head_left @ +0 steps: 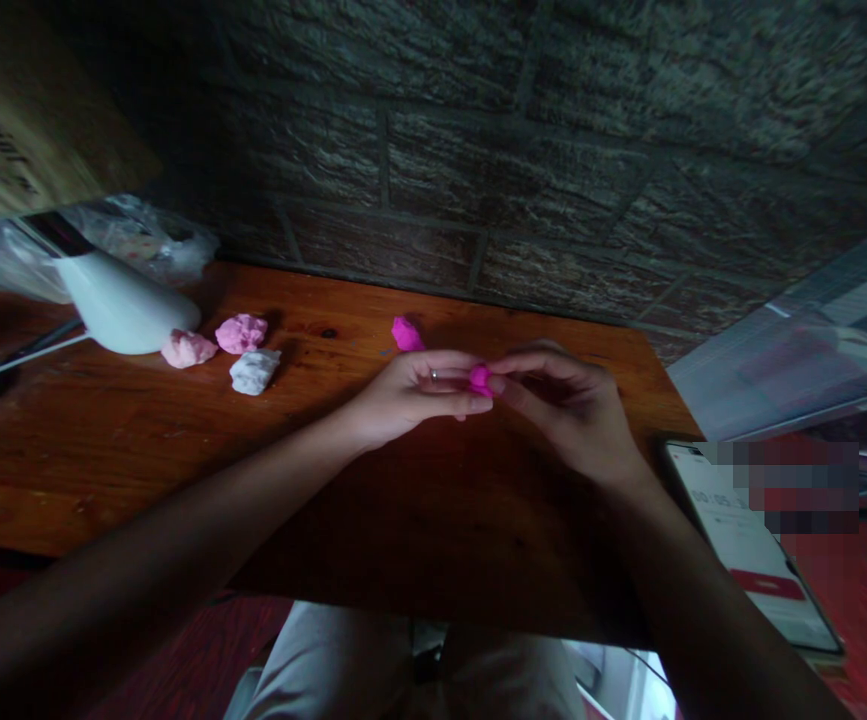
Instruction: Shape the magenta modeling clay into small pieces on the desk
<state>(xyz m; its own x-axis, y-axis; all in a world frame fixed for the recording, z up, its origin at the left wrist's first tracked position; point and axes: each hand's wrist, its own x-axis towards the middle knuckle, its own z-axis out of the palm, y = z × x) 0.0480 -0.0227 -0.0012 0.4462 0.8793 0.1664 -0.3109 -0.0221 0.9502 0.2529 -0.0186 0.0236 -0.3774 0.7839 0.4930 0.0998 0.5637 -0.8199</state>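
Both hands meet above the middle of the wooden table [343,380]. A small piece of bright magenta modelling clay [480,379] sits between them. My left hand [414,395], with a ring on one finger, grips it between thumb and fingers. From the other side, my right hand [572,400] pinches the same piece with thumb and forefinger. Just behind my left hand, a second magenta lump [407,334] lies on the table. Further left are a pink lump [241,333], a paler pink lump [188,348] and a white lump [255,371].
A white lamp base [129,300] with a printed shade [35,120] stands at the left, a crumpled plastic bag [148,240] behind it. A phone [748,560] showing a timer lies at the right edge. A stone-patterned wall [440,150] borders the back.
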